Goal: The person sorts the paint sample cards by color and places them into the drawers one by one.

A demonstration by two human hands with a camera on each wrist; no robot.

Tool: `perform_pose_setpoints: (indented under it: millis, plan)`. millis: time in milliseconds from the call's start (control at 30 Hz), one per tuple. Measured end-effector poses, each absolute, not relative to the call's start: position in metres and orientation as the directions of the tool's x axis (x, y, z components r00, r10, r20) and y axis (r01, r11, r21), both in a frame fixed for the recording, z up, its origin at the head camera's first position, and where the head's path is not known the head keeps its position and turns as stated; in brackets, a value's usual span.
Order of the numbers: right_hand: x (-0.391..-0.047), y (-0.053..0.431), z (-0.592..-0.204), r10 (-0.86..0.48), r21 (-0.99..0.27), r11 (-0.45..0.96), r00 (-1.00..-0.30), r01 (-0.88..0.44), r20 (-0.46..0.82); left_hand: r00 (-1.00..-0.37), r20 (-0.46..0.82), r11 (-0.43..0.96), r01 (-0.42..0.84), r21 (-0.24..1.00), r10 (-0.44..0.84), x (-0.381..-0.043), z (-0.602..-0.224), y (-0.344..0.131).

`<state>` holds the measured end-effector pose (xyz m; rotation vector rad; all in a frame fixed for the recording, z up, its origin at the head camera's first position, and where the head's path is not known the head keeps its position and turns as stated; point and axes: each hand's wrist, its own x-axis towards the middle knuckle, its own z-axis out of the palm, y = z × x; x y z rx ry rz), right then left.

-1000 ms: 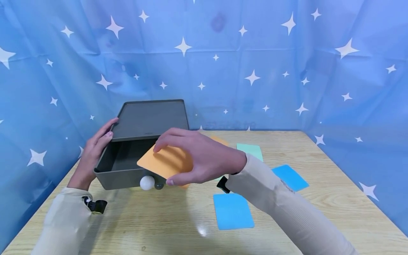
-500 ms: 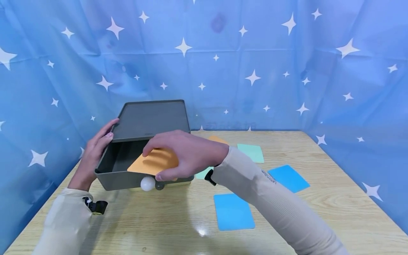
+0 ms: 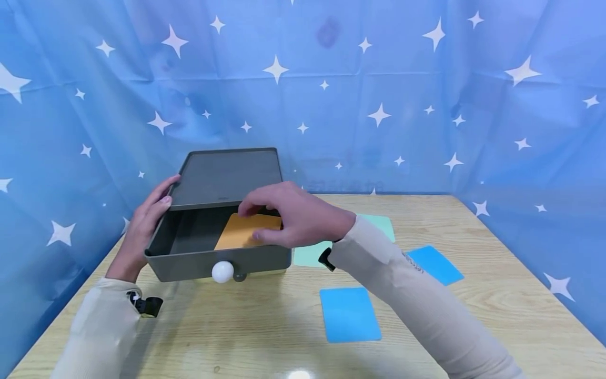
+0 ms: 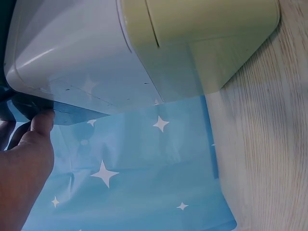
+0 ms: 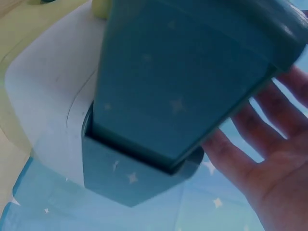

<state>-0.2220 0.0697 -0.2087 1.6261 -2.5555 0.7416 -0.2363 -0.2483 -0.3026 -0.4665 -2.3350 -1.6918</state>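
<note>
A small drawer box with a dark grey tray-like top (image 3: pixel 227 176) stands on the table, its dark grey drawer (image 3: pixel 189 265) pulled out. My left hand (image 3: pixel 142 223) holds the left edge of the box top; in the left wrist view the thumb (image 4: pixel 43 122) touches the dark rim. An orange card (image 3: pixel 236 237) lies in the right part of the drawer. Over it is my right hand (image 3: pixel 303 216), its fingers loosely bent and apart, the thumb overlapping the card. Spread fingers show beside the drawer in the right wrist view, which does not show the card.
A white knob (image 3: pixel 222 272) sticks out from the drawer front, with a small dark knob (image 3: pixel 240 277) beside it. To the right lie blue cards (image 3: pixel 350 316) and pale green cards (image 3: pixel 312 255), partly behind my right arm. A star-patterned curtain (image 3: pixel 331 105) hangs behind the table.
The orange card has come down from my right hand's grip above the drawer front into the drawer. My right hand has loosened and shifted slightly right. The left hand stays at the box edge.
</note>
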Motion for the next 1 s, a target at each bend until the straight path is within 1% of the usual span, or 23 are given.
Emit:
perform_pose_setpoints:
  millis: [133,333,500,633,733,833,933,1000]
  plan:
    - [-0.225,0.079,-0.206,-0.838,-0.411,0.315,-0.454,-0.855,0.304,-0.926,0.355,0.252,0.376,0.892,0.129,-0.237,-0.303,-0.248]
    - [-0.238,0.095,-0.204,-0.773,-0.444,0.269,-0.466,-0.855,0.43,-0.924,0.361,0.244,0.382,0.892,0.127,-0.237,-0.304,-0.246]
    - [-0.252,0.104,-0.215,-0.669,-0.451,0.271,-0.503,-0.851,0.547,-0.927,0.354,0.263,0.375,0.889,0.125,-0.235,-0.303,-0.244]
    - [-0.267,0.109,-0.229,-0.547,-0.5,0.289,-0.57,-0.816,0.613,-0.926,0.355,0.249,0.377,0.892,0.13,-0.234,-0.303,-0.244]
    - [-0.281,0.111,-0.242,-0.473,-0.57,0.329,-0.654,-0.753,0.59,-0.928,0.347,0.23,0.37,0.9,0.134,-0.234,-0.303,-0.244]
    - [-0.3,0.111,-0.26,-0.438,-0.611,0.414,-0.736,-0.675,0.516,-0.934,0.334,0.256,0.356,0.899,0.128,-0.235,-0.302,-0.244]
    - [-0.321,0.113,-0.28,-0.426,-0.597,0.53,-0.798,-0.602,0.427,-0.939,0.323,0.302,0.344,0.889,0.119,-0.235,-0.3,-0.244]
    - [-0.334,0.116,-0.294,-0.414,-0.554,0.626,-0.836,-0.549,0.361,-0.941,0.319,0.316,0.34,0.886,0.117,-0.234,-0.3,-0.244]
